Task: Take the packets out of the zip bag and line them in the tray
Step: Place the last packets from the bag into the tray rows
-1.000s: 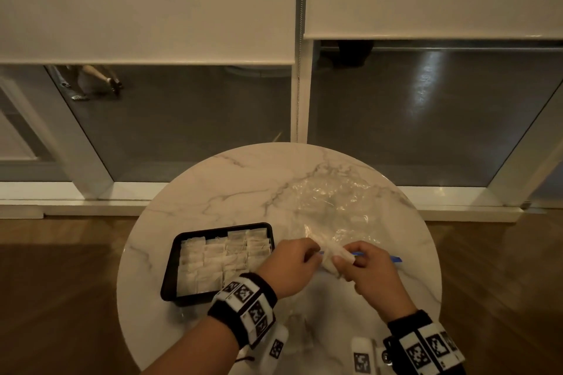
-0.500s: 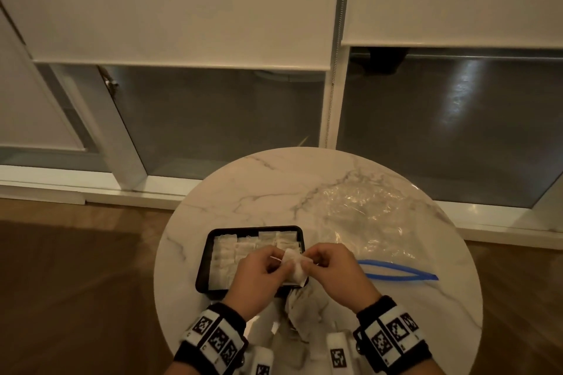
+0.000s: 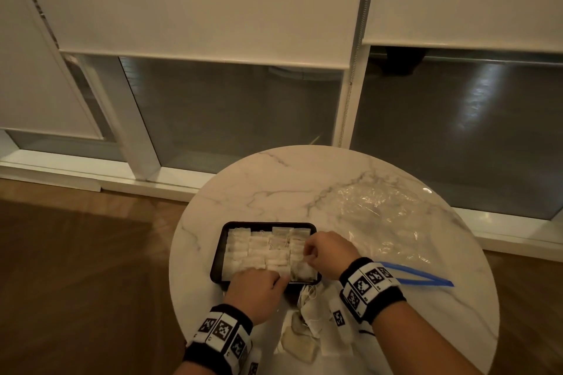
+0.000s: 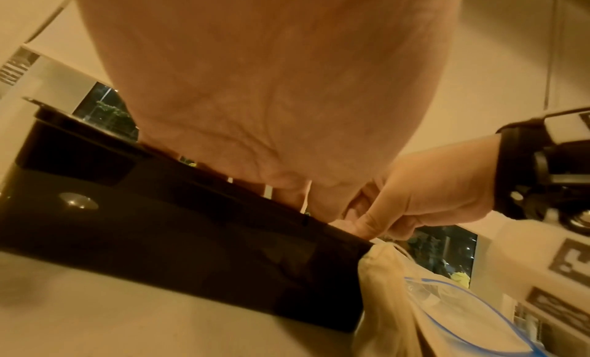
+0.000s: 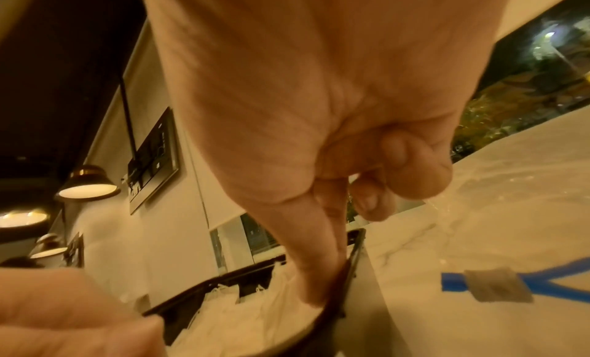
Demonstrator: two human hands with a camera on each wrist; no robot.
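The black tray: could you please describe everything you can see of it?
The black tray is a shallow, glossy rectangle, plastic by its look, lying flat on the marble table. White packets in rows nearly fill it. The left hand is at its near edge; the right hand reaches into its right side.
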